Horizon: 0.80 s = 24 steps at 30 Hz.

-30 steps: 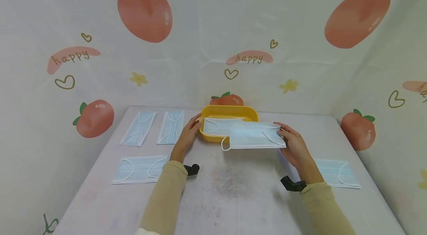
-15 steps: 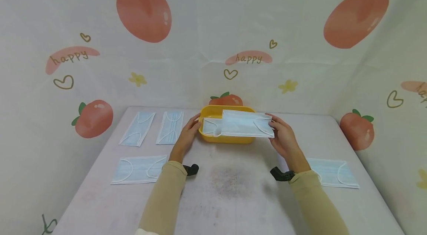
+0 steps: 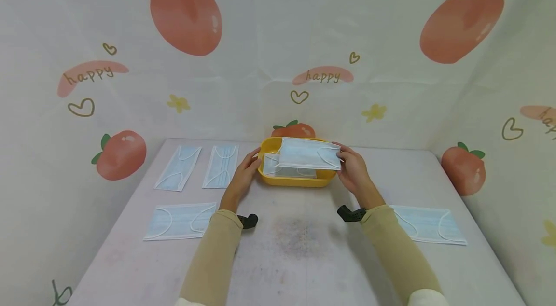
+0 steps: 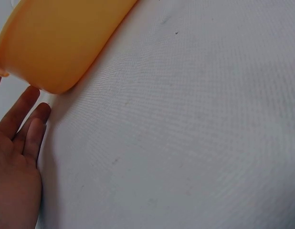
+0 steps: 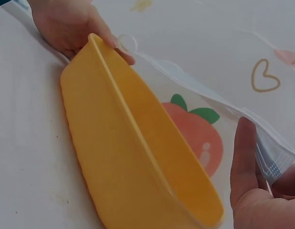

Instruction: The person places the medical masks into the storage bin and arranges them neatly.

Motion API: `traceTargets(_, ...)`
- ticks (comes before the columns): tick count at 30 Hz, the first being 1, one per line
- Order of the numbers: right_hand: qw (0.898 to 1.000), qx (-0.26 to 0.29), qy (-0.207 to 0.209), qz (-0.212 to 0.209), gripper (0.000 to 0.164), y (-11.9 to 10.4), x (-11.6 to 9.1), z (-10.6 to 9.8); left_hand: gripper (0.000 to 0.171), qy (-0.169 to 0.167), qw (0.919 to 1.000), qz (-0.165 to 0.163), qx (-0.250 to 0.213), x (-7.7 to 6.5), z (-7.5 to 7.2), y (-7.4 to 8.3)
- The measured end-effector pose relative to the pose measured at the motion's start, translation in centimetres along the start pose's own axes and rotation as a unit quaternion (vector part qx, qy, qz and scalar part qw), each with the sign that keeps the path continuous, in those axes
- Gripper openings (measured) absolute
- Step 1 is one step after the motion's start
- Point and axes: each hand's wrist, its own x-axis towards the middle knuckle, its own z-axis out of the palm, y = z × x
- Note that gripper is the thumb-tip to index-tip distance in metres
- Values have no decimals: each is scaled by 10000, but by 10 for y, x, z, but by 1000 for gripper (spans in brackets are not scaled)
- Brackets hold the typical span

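Note:
My right hand [image 3: 354, 171] pinches the right end of a light-blue face mask [image 3: 306, 154], with thumb and fingers at its short edge. The mask hangs over the yellow basket [image 3: 295, 182], partly covering another mask [image 3: 271, 163] lying inside. Edge-on in the right wrist view, the held mask [image 5: 185, 83] stands above the basket rim [image 5: 133, 126]. My left hand [image 3: 242, 178] rests against the basket's left end. In the left wrist view its fingers [image 4: 23, 107] lie fairly straight by the outer wall, touching it.
Left of the basket lie several masks: two upright ones [image 3: 179, 168] [image 3: 220, 167] at the back and one crosswise [image 3: 180, 221] nearer. Another mask [image 3: 434, 225] lies beyond my right forearm. A printed cloth wall [image 3: 243, 103] rises behind the table [image 3: 299, 267].
My right hand has carried the mask left and toward the back, from the basket's front right to above it. The left hand has stayed at the basket's left end.

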Motion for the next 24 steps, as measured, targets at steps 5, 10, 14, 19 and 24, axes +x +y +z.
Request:
traceTargets(5, 9999, -72, 31, 94, 51, 5, 9, 9, 45, 14, 10000, -21, 0, 0, -1, -1)
traceTargets(10, 9994, -238, 223, 122, 51, 9, 15, 17, 46, 0, 10000, 32, 3, 1, -2, -2)
traceTargets(14, 9985, -429, 273, 189, 52, 12, 20, 22, 46, -12, 10000, 43, -17, 1, -2, -1)
traceTargets(19, 9975, -604, 243, 259, 53, 15, 27, 30, 45, -15, 10000, 48, -60, 1, -1, 0)
traceTargets(24, 9958, -832, 268, 274, 53, 18, 32, 40, 45, -39, 10000, 57, -41, 2, -1, 0)
